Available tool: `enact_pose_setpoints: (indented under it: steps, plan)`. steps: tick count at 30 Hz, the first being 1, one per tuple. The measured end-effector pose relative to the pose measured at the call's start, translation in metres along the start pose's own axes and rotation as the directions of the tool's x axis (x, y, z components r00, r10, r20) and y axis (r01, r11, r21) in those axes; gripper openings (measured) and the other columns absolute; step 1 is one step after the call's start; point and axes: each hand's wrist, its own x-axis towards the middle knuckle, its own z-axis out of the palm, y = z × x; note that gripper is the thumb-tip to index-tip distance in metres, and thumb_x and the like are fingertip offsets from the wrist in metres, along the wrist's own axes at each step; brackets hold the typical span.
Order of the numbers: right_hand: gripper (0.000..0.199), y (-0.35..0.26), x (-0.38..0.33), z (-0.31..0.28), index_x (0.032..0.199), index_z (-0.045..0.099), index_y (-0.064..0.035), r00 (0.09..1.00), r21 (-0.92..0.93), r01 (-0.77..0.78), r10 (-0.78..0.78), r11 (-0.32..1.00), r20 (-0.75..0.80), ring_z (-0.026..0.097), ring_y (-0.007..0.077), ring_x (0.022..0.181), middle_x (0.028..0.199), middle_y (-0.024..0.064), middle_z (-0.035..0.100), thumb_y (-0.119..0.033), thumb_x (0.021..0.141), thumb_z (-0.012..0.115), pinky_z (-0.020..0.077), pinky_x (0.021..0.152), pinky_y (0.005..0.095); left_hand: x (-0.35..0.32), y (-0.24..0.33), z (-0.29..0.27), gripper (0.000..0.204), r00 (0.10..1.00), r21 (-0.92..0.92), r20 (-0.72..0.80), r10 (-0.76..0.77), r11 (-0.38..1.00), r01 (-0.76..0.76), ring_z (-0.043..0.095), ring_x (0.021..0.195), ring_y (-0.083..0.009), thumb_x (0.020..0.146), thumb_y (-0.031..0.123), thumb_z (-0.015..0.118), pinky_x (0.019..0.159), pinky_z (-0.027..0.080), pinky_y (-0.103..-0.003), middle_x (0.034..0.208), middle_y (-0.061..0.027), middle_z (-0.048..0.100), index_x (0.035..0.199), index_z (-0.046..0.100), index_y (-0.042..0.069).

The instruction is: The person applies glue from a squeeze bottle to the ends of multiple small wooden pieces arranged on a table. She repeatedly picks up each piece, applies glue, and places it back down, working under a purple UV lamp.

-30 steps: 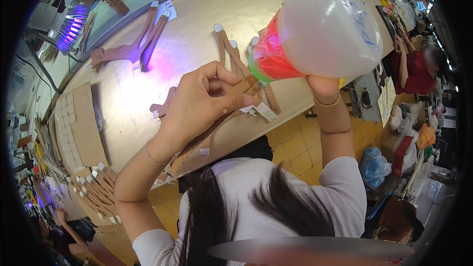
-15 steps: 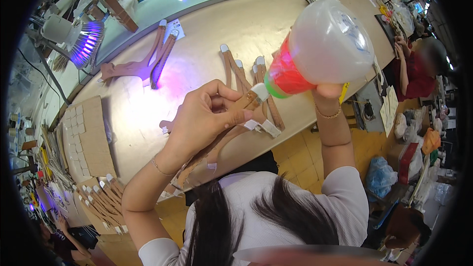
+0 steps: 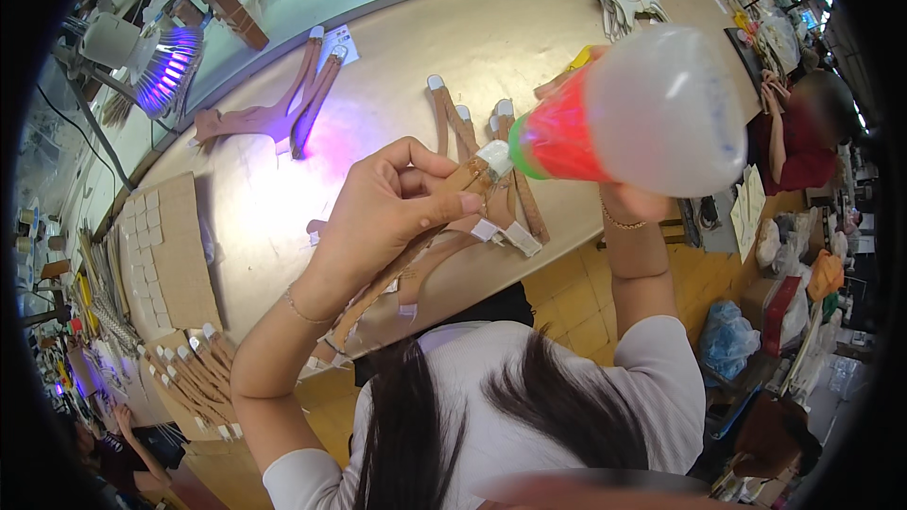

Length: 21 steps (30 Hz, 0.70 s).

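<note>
My left hand (image 3: 383,208) pinches a brown strap (image 3: 463,175) between thumb and fingers, its white tip (image 3: 493,159) sticking out toward the right. My right hand (image 3: 638,200) is wrapped round a translucent white squeeze bottle (image 3: 671,113) with a red band and a green end. The bottle lies nearly level in the air, its green end right beside the strap's white tip; whether they touch I cannot tell. The bottle hides most of my right fingers. Behind and below the held strap, several similar brown straps (image 3: 527,212) with white ends rest on the table.
A lamp (image 3: 170,71) casts purple light on a branched brown strap piece (image 3: 269,125). Cardboard (image 3: 194,246) with white squares lies at left, above a row of brown straps (image 3: 194,382). A co-worker (image 3: 798,132) sits at far right. The table's front edge (image 3: 557,247) runs before me.
The bottle has tipped from slanting to nearly level, its wide end moving down and right. Its green end stays near the white tip. My left hand has barely moved.
</note>
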Motion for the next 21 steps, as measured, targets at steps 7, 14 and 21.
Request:
enact_pose_setpoints:
  steps: [7,14,21]
  plan:
    - [0.057,0.01,0.001,-0.005,0.134,0.04,0.0013,0.997,0.067,0.006,0.0,0.998,-0.081,0.055,0.0255,0.113,0.127,0.0224,0.053,-0.034,0.093,0.056,0.0496,0.093,0.0377,-0.003,0.003,0.007,0.029,1.0,0.148,-0.001,0.019,0.989,-0.018,0.065,0.073,-0.0094,0.077,0.006,0.076,0.067,0.051,-0.021,0.083,-0.0107,0.069,0.095,0.055,-0.002]
    - [0.055,0.009,-0.006,0.002,0.135,0.042,-0.0012,0.996,0.071,0.049,-0.054,0.996,0.069,0.055,0.0238,0.112,0.131,0.0204,0.051,-0.029,0.091,0.059,0.0493,0.093,0.0373,0.001,-0.001,0.001,0.03,1.0,0.16,0.003,-0.012,0.987,0.012,0.065,0.073,-0.0099,0.077,0.008,0.076,0.067,0.05,-0.022,0.081,-0.0111,0.07,0.096,0.055,-0.002]
    - [0.062,-0.014,-0.008,0.021,0.135,0.04,0.0009,0.999,0.009,0.02,-0.021,1.0,0.031,0.057,0.0266,0.11,0.125,0.0233,0.054,-0.033,0.089,0.063,0.0504,0.092,0.038,0.004,-0.001,-0.002,0.035,1.0,0.192,-0.005,-0.005,0.981,0.006,0.064,0.071,-0.0092,0.076,0.011,0.078,0.064,0.048,-0.021,0.079,-0.011,0.07,0.099,0.056,-0.003]
